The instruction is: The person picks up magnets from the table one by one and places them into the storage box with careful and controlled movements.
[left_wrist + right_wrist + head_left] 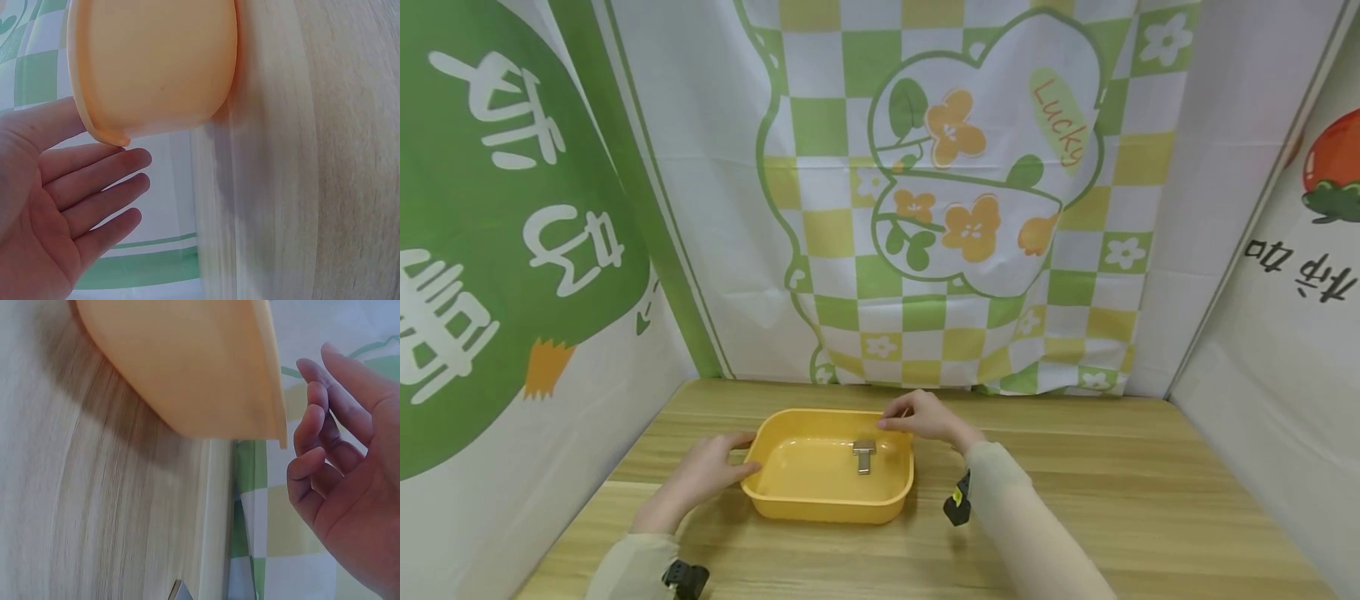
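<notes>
A yellow plastic basin (827, 510) with rounded corners stands on the wooden table. Inside, toward its right, lies a small silver T-shaped metal piece (864, 457). My left hand (711, 471) pinches the basin's left rim, thumb over the inside and fingers along the outer side. In the left wrist view, the other fingers (103, 206) stretch out beside the basin wall. My right hand (928, 417) hovers at the back right corner, fingertips over the rim. The right wrist view shows its fingers (309, 428) loosely bent, with nothing visible between them.
The wooden table (1075, 492) reaches to a printed green-and-white cloth (820, 242) at the back. Cloth walls stand left and right. Black wrist cameras (957, 502) sit on both sleeves. A small silver edge (179, 591) shows low in the right wrist view.
</notes>
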A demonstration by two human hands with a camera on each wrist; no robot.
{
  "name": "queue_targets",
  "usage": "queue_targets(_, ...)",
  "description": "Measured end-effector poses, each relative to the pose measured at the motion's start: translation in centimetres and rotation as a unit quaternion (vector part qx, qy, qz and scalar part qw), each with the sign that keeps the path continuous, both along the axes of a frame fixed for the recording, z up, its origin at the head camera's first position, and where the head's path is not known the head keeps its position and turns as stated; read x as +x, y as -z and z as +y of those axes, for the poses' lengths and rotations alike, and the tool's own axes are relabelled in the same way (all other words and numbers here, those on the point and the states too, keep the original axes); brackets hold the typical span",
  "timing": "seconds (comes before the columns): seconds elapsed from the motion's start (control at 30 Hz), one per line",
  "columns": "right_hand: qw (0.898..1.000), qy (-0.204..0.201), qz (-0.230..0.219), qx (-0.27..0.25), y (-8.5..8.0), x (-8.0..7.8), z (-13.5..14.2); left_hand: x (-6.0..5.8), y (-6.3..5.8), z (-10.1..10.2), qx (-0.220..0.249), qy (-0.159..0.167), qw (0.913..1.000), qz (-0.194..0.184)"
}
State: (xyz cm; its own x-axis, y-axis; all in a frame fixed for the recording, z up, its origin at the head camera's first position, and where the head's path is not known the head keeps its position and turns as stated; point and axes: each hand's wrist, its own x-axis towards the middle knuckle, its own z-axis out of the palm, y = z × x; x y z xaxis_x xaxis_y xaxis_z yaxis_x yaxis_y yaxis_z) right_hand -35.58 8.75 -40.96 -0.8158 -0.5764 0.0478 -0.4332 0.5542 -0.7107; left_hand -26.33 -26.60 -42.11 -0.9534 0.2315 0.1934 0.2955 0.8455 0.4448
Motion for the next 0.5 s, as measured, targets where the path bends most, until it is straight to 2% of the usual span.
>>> queue_targets(0.13, 1.000, 0.010, -0.009, -0.011, -0.1, 0.2, 0.5, 0.0, 0.0, 0.0, 0.002, -0.001, 1.0000, -0.003)
queue_targets(0.5, 1.000, 0.015, 0.011, -0.001, -0.2, 0.2, 1.8, 0.1, -0.1, -0.1, 0.004, 0.001, 1.0000, -0.008)
